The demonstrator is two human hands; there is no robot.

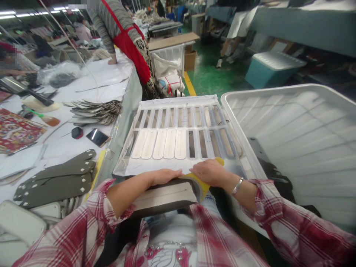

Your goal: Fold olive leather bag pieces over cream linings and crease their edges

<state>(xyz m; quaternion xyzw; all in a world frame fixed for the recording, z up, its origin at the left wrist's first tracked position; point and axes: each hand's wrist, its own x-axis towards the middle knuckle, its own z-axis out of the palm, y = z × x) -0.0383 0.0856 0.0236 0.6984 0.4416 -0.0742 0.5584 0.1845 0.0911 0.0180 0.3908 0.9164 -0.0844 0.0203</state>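
Observation:
My left hand (pixel 165 177) rests flat on a dark flat panel (pixel 164 196) held in front of my body. My right hand (pixel 208 172) presses on the panel's yellow edge piece (pixel 204 183), and a silver bracelet circles that wrist. Just beyond both hands lies a white slotted frame (pixel 178 116) with several white rounded strips (pixel 160 144) in its lower row. Olive-green cut pieces with white tips (pixel 55 181) lie left of my left forearm. My plaid sleeves cover both arms.
A large white plastic bin (pixel 306 129) stands to my right. On the white-covered table at left lie a stack of patterned strips (pixel 94 112), a phone (pixel 97 137) and a patterned cloth (pixel 16 129). A co-worker in a red apron (pixel 130 48) leans on the table beyond.

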